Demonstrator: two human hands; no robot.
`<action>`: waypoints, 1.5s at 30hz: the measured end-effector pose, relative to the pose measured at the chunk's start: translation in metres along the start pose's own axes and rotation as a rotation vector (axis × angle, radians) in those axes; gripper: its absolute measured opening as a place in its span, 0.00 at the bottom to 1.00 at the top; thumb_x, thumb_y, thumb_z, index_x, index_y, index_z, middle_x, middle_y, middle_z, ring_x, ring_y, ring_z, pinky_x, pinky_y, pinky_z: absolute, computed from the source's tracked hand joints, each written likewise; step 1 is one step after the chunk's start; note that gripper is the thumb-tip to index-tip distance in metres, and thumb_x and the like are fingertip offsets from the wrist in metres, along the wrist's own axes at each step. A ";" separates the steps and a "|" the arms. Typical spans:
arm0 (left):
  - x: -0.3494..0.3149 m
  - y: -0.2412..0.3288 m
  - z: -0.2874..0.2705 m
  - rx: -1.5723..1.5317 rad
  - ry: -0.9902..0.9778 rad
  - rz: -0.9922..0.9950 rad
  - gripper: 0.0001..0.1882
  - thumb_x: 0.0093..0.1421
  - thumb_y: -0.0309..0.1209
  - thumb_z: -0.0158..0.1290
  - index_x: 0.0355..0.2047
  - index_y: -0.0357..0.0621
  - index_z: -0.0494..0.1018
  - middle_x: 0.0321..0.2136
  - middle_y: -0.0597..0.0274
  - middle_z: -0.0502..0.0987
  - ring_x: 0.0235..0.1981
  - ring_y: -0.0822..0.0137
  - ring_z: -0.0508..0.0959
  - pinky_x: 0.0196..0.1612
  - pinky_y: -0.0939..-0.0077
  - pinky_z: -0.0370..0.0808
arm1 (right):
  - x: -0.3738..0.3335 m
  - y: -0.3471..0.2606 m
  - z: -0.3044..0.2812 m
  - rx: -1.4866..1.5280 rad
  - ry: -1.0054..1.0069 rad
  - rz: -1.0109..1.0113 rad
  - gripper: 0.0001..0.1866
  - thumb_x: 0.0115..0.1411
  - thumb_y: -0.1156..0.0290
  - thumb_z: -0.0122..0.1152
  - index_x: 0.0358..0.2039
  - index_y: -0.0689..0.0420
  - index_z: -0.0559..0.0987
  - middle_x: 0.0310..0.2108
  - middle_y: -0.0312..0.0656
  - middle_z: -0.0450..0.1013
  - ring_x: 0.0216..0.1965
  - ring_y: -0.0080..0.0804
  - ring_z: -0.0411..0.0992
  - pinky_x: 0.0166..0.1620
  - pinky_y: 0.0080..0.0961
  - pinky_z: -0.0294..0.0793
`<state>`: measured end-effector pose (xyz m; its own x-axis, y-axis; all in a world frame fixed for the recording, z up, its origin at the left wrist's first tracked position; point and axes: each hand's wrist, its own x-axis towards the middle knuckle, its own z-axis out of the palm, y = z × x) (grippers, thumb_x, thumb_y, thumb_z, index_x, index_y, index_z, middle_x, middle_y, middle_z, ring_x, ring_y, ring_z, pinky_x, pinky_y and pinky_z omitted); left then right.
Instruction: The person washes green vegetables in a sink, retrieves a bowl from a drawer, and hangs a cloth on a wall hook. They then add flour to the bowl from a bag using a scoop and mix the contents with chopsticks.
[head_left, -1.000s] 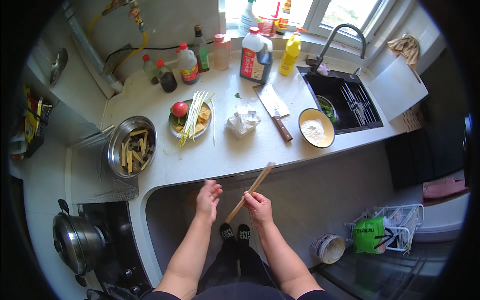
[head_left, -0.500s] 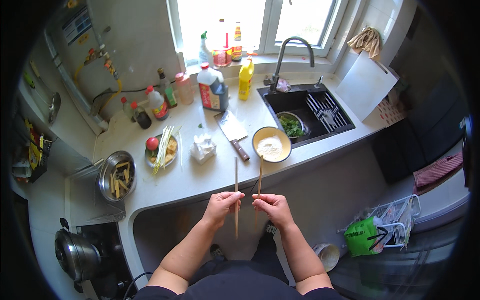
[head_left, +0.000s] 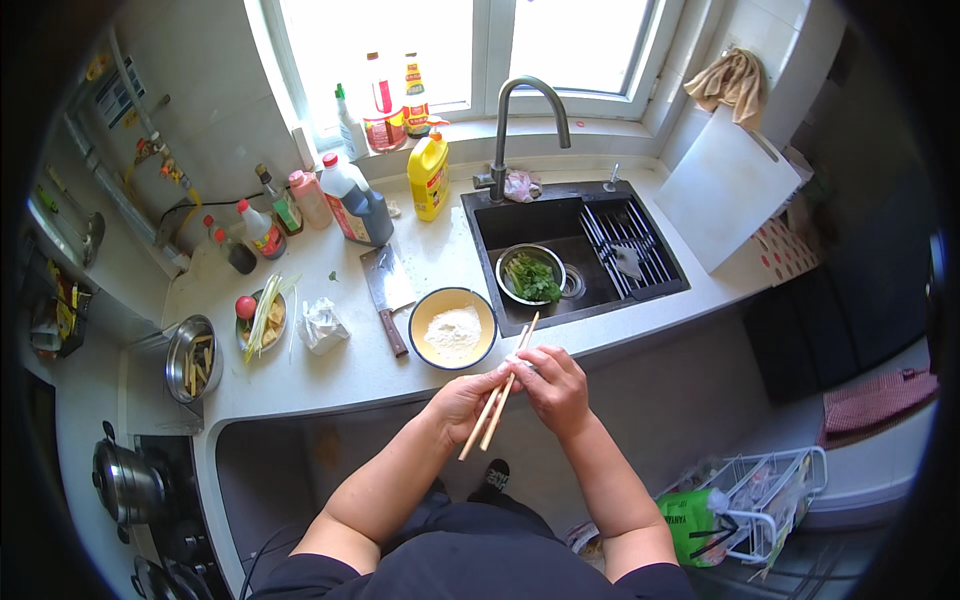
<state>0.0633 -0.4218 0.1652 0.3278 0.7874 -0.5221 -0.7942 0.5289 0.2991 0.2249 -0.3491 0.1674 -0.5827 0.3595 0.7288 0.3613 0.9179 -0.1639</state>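
A pair of wooden chopsticks (head_left: 483, 425) is held between my hands just off the front edge of the counter. My left hand (head_left: 462, 402) pinches them around the middle from the left. The fingers of my right hand (head_left: 556, 392) close on them from the right, a little higher up. Something small and white (head_left: 517, 363) shows at my fingertips, too small to make out. Just beyond my hands stands a yellow bowl (head_left: 425, 298) with a dark rim, holding white powder (head_left: 453, 332). To its left lies a cleaver (head_left: 388, 285), its wooden handle toward me.
Leafy greens sit in a bowl (head_left: 507, 292) inside the black sink (head_left: 490, 225). Along the wall stand several bottles, including a large dark jug (head_left: 357, 205). A crumpled white bag (head_left: 322, 326), a plate of vegetables (head_left: 281, 340) and a steel pot (head_left: 172, 360) are left.
My hands, one chopstick in each before, have come together and moved up to the right, bringing the two chopsticks side by side. The view has shifted toward the sink.
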 end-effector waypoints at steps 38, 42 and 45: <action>0.129 0.022 -0.100 -0.128 0.920 0.665 0.18 0.58 0.19 0.40 0.50 0.39 0.61 0.45 0.47 0.73 0.42 0.55 0.79 0.36 0.54 0.80 | 0.043 0.210 0.099 1.315 0.254 1.472 0.17 0.64 0.57 0.54 0.30 0.61 0.77 0.23 0.41 0.74 0.18 0.27 0.73 0.21 0.21 0.77; 0.162 0.050 -0.035 -0.061 0.819 0.702 0.25 0.52 0.18 0.42 0.52 0.41 0.57 0.45 0.49 0.71 0.40 0.54 0.78 0.37 0.56 0.80 | 0.051 0.258 0.084 1.367 0.364 1.508 0.19 0.64 0.54 0.52 0.28 0.58 0.76 0.20 0.39 0.73 0.15 0.26 0.71 0.18 0.21 0.75; 0.201 0.072 0.000 -0.021 0.712 0.630 0.32 0.47 0.17 0.42 0.56 0.44 0.56 0.48 0.50 0.70 0.46 0.52 0.76 0.43 0.52 0.79 | 0.062 0.308 0.068 1.332 0.484 1.533 0.20 0.64 0.51 0.51 0.26 0.56 0.74 0.16 0.36 0.71 0.11 0.24 0.68 0.15 0.20 0.71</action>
<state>0.0723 -0.2256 0.0817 -0.5471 0.5442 -0.6361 -0.7300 0.0617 0.6807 0.2505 -0.0326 0.1168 -0.1193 0.9134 -0.3892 -0.4952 -0.3945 -0.7740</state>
